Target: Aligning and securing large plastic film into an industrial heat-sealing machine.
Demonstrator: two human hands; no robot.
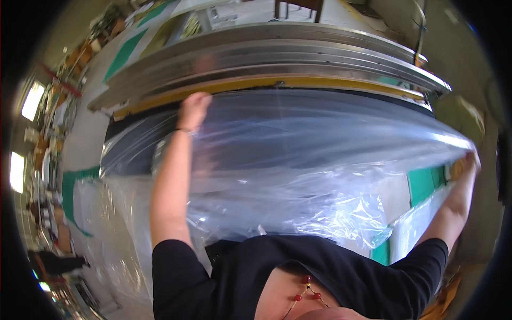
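A large sheet of clear plastic film (320, 138) lies in folds over a dark flat surface (136, 141) and hangs down toward my body. Up near the yellow bar, my left hand (194, 109) is closed above the film; whatever its fingers hold is hidden. At the far right, my right hand (472, 160) grips the film's edge, and the sheet is drawn tight into bright creases there. The fingers of that hand are partly hidden and blurred.
Beyond the dark surface runs a long yellow bar (240, 84), with metal rails (277, 50) behind it. Green panels (426, 184) show at the right. Cluttered shelves (50, 128) line the left wall. A dark chair (298, 8) stands at the back.
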